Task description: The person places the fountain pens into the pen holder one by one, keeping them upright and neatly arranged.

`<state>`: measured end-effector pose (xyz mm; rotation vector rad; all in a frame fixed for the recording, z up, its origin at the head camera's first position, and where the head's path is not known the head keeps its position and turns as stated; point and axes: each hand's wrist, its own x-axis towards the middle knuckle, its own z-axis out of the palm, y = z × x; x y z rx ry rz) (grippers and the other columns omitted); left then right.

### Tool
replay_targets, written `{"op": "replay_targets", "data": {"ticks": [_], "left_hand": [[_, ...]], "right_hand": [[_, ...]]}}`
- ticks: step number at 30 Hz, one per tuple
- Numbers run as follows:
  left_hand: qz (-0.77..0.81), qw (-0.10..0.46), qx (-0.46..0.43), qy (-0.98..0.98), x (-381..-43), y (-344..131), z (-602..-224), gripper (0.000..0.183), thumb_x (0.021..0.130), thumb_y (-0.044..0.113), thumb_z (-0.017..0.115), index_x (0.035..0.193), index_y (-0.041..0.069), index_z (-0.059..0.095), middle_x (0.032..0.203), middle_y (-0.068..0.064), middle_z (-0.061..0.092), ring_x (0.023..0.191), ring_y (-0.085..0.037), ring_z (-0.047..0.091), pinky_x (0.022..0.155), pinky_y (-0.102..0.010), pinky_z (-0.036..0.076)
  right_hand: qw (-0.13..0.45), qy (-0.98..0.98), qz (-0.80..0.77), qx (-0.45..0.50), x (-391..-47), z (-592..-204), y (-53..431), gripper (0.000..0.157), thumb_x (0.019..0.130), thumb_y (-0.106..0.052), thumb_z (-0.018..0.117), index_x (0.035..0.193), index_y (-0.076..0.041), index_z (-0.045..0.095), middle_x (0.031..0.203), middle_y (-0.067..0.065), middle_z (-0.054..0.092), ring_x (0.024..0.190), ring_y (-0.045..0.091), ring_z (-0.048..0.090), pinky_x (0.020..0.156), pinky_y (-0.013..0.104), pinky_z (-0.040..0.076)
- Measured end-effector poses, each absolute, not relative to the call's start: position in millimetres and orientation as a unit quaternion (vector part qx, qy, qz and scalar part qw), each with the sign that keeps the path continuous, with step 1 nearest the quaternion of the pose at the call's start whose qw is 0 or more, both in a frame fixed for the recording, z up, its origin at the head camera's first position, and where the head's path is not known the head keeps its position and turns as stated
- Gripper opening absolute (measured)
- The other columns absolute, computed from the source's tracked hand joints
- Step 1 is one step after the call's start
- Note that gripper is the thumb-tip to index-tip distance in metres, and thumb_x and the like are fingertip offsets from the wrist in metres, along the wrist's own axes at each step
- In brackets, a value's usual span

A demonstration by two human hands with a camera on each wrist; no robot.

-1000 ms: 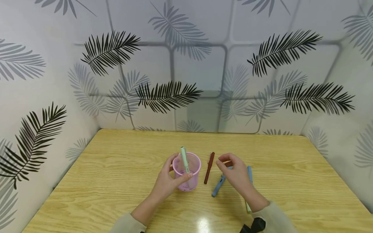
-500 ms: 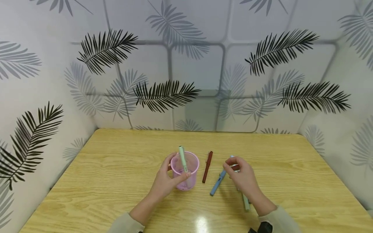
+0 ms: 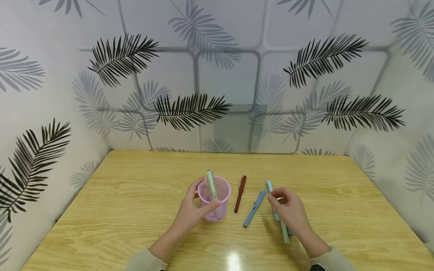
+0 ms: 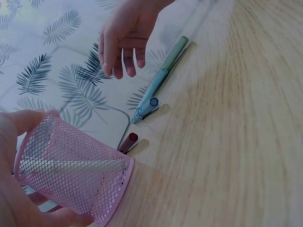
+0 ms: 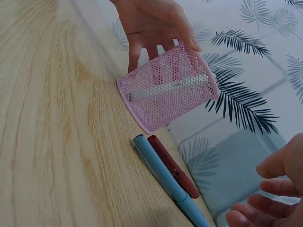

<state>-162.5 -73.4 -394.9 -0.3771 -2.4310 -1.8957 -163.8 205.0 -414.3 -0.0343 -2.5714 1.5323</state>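
Leaf-printed white-and-grey walls (image 3: 230, 79) enclosed a counter of yellow wood grain (image 3: 145, 180), which I watched from afar. Mid-scene, the left hand (image 3: 192, 209) curled its grip around a pink mesh cup (image 3: 224, 209); a slim pale-green pen (image 3: 211, 182) leaned inside, its top above the rim. To the right lay a dark-red pen (image 3: 240, 195), then a mid-blue pen (image 3: 254, 209). Farther right, the right hand (image 3: 292, 210) hung over a light-blue pen (image 3: 269, 186), its grip spread and holding nothing; a muted-green pen (image 3: 284, 232) lay nearer, beside what looked like a dark-blue pen (image 3: 289, 232), mostly hidden. I judged this crowding the chief risk: fingers lowered carelessly could catch two pens or set one rolling. If the left grip slackened or twisted, the cup might tip and spill.
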Motion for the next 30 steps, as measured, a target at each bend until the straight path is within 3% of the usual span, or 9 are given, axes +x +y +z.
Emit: {"op": "replay_targets", "data": {"ticks": [7, 16, 30], "left_hand": [[-0.613, 0.015, -0.123, -0.780, -165.9, -73.2, -400.7, 0.078, 0.079, 0.018, 0.074, 0.142, 0.003, 0.030, 0.133, -0.022, 0.040, 0.115, -0.044, 0.040, 0.087, -0.059, 0.039], [-0.598, 0.027, -0.121, -0.792, -183.0, -76.0, -430.1, 0.081, 0.077, 0.032, 0.076, 0.142, 0.015, 0.032, 0.134, -0.014, 0.042, 0.115, -0.038, 0.043, 0.085, -0.053, 0.042], [-0.599, 0.029, -0.131, -0.789, -181.7, -76.6, -430.4, 0.083, 0.078, 0.034, 0.075, 0.144, 0.014, 0.029, 0.136, -0.014, 0.040, 0.116, -0.039, 0.042, 0.085, -0.052, 0.043]], "right_hand": [[0.081, -0.862, 0.499, -0.019, -160.0, -417.7, 218.4, 0.023, 0.092, -0.018, 0.060, 0.106, 0.000, 0.060, 0.096, 0.013, 0.059, 0.079, 0.020, 0.055, 0.060, 0.026, 0.051], [0.079, -0.868, 0.489, -0.044, -159.1, -422.7, 235.3, 0.026, 0.091, -0.018, 0.060, 0.108, 0.002, 0.058, 0.097, 0.014, 0.058, 0.074, 0.016, 0.057, 0.058, 0.027, 0.052], [0.072, -0.901, 0.420, -0.079, -162.3, -430.2, 248.2, 0.028, 0.087, -0.014, 0.063, 0.106, 0.006, 0.057, 0.087, 0.013, 0.061, 0.065, 0.014, 0.058, 0.053, 0.026, 0.047]]}}
